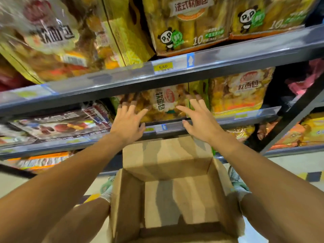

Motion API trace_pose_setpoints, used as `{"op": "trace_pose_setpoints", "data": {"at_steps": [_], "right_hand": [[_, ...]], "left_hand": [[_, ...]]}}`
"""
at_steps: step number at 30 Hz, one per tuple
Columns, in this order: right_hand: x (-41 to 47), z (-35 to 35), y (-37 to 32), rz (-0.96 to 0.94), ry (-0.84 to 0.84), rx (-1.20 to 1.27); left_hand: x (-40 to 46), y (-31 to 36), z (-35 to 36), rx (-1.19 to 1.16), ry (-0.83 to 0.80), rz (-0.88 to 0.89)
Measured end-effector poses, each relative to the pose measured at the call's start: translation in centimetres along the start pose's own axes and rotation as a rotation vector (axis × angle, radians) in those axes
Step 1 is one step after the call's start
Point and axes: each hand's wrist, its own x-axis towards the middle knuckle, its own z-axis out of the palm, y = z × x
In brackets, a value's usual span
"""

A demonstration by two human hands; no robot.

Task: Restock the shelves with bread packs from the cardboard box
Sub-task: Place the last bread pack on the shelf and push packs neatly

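Note:
A clear bread pack (164,106) with golden rolls and a red-and-white label stands on the middle shelf (245,118). My left hand (128,122) has its fingers spread against the pack's left side. My right hand (199,120) has straight fingers against the pack's right side. Neither hand curls round it. Below my arms, between my knees, stands the open cardboard box (133,199); nothing shows inside it.
Another bread pack (240,92) stands right of the first. Panda-labelled packs (189,27) fill the upper shelf (175,74), above a yellow price tag (163,66). Flat packs (57,123) lie to the left. A dark upright post (294,113) slants at the right.

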Motion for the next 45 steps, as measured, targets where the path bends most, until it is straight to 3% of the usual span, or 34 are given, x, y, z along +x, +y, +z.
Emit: {"op": "trace_pose_setpoints", "data": {"at_steps": [3,8,11,15,18,24,30,37,45], "right_hand": [[1.3,0.5,-1.2,0.132,-0.064,0.026],[2.6,1.0,-2.0,0.209,-0.154,-0.016],[2.7,0.7,-2.4,0.213,-0.121,-0.08],[2.3,0.8,-2.6,0.119,0.133,-0.082],[2.4,1.4,-3.3,-0.011,0.137,-0.088],[4.7,2.6,-5.0,0.114,-0.021,-0.134],[5.6,3.2,-5.0,0.132,-0.037,-0.092],[3.5,2.3,-3.2,0.133,0.059,-0.092],[3.8,1.8,-2.6,0.138,-0.056,-0.21]], "left_hand": [[0.3,-1.3,-0.2,-0.037,-0.16,-0.011],[2.0,-1.9,-0.2,-0.183,-0.223,-0.023],[1.5,-2.3,0.6,-0.169,-0.154,0.018],[-0.3,-2.2,2.2,-0.085,0.025,0.01],[-1.0,-2.4,3.1,-0.068,0.099,0.03],[0.6,-1.5,3.0,-0.078,0.007,-0.013],[1.2,-1.6,3.2,-0.091,-0.042,-0.038],[-0.9,-2.2,4.4,-0.06,0.072,-0.005],[0.2,-2.2,3.6,-0.059,-0.093,-0.041]]}}
